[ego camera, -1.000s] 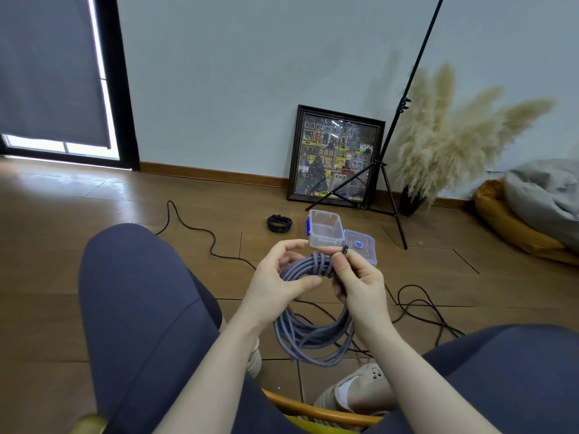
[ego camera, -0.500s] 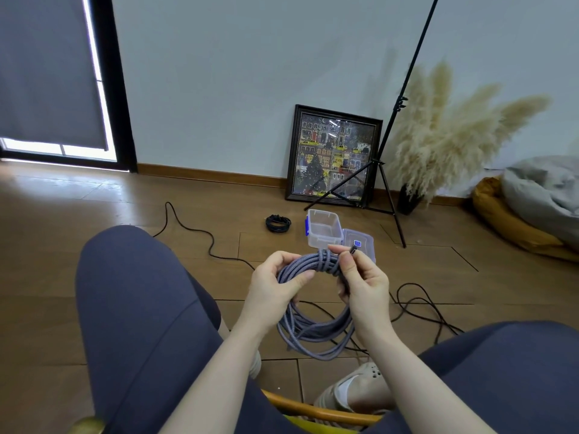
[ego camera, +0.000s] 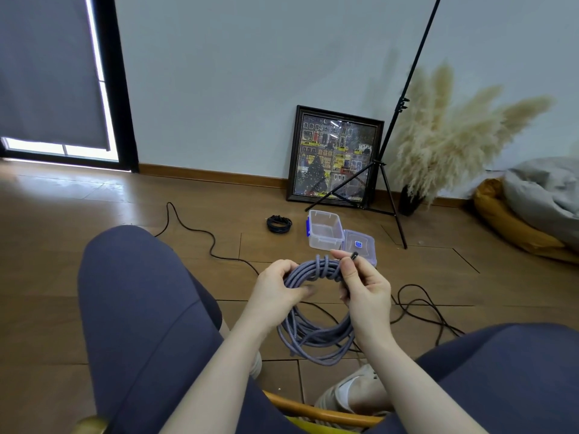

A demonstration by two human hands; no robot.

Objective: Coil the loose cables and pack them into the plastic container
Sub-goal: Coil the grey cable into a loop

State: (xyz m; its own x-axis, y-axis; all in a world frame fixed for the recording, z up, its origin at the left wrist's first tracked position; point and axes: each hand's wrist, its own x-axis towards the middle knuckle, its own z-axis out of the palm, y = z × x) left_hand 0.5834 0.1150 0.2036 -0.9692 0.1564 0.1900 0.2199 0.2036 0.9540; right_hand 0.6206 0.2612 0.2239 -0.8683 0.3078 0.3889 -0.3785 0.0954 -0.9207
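We find the grey braided cable (ego camera: 313, 327) gathered into a multi-turn coil and held in the air between the person's knees, above the wooden floor (ego camera: 94, 277). The left hand (ego camera: 275, 289) grips the top of the bundle, fingers curled round the gathered turns; the right hand (ego camera: 365, 292) pinches the free end, its dark connector (ego camera: 354, 255) protruding above the fingertips, with two turns of the tail crossing over the bundle beside it. We judge the coiling of this cable nearly complete, the tail being secured and packing not yet done. The plastic container (ego camera: 324, 234) stands open on the floor well ahead of the hands and appears to hold nothing; its lid (ego camera: 360, 247) lies touching it on the right. A small black coiled cable (ego camera: 279, 223) lies just left of the container, outside it. Two loose black cables are not yet coiled: one (ego camera: 194, 233) snakes across the boards on the left, another (ego camera: 419, 305) lies tangled to the right. Beyond, a framed picture (ego camera: 335, 158) leans on the pale wall, a light-stand tripod (ego camera: 388, 170) straddles it, pampas grass (ego camera: 454, 136) stands in a dark vase, and a beanbag (ego camera: 517, 227) lies at far right. A blinded window (ego camera: 53, 73) occupies the left.
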